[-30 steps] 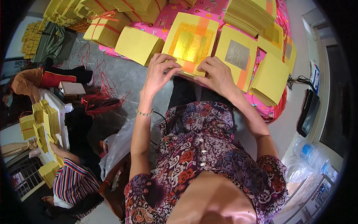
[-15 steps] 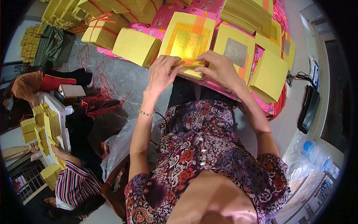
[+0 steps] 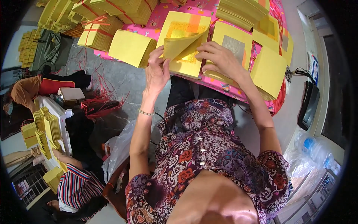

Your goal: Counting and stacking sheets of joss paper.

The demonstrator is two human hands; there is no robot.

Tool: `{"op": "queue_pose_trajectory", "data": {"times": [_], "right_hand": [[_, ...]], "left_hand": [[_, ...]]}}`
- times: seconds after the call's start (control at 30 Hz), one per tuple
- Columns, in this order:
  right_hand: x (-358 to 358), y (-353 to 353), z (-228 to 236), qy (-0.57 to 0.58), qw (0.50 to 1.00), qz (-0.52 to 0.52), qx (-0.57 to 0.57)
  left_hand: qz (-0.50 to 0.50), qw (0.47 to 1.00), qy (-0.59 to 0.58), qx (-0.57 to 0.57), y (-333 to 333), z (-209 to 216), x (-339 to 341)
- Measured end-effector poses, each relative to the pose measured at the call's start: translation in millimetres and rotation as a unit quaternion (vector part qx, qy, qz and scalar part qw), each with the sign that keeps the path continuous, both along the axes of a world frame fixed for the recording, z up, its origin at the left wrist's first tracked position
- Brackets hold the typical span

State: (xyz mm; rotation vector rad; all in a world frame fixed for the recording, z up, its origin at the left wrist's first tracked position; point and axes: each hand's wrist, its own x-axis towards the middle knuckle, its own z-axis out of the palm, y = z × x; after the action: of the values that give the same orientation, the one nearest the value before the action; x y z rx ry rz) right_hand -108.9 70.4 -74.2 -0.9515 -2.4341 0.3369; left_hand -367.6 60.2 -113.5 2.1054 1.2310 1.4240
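Note:
A stack of yellow paper sheets with shiny gold squares [image 3: 190, 69] lies on the table edge in front of me. Its top sheet [image 3: 182, 46] is lifted at the near edge and curls over, showing its plain yellow back. My left hand [image 3: 157, 71] closes on the near-left corner of that sheet with thumb and fingers. At the stack's right edge my right hand [image 3: 223, 61] hovers with bent fingers and thumb apart, holding nothing. To its right lies a yellow sheet with a silver square [image 3: 234, 46]. A folded yellow paper bundle [image 3: 131, 46] sits left of the stack.
A pink patterned cloth [image 3: 149, 30] covers the table. Red-tied yellow bundles [image 3: 97, 33] stand at the far left, and a thick paper pile [image 3: 242, 15] at the far right. Red cords [image 3: 280, 97] hang at the right edge. Two people work at a white table [image 3: 61, 128] on the left.
The top sheet's near edge has risen and folded back toward the far right. My left hand has moved slightly left and nearer; my right hand's fingers have come off the near edge.

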Motion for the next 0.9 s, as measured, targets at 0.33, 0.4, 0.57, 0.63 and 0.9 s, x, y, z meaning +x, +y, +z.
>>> {"op": "queue_pose_trajectory", "data": {"times": [0.33,0.4,0.57,0.63,0.9], "right_hand": [[1,13,1,-0.051,0.997,0.007,-0.066],[2,14,0,-0.032,0.998,0.01,-0.049],[2,16,1,-0.02,0.998,0.008,-0.056],[1,16,1,-0.016,0.998,0.006,-0.058],[4,19,-3,-0.017,0.999,0.02,-0.047]], "left_hand": [[-0.053,0.978,0.177,-0.091,-7,27,-7],[-0.062,0.976,0.191,-0.079,-9,35,-7],[-0.079,0.972,0.205,-0.083,-7,39,-9],[-0.087,0.974,0.19,-0.092,-5,36,-10],[-0.091,0.975,0.17,-0.114,-5,35,-13]]}}
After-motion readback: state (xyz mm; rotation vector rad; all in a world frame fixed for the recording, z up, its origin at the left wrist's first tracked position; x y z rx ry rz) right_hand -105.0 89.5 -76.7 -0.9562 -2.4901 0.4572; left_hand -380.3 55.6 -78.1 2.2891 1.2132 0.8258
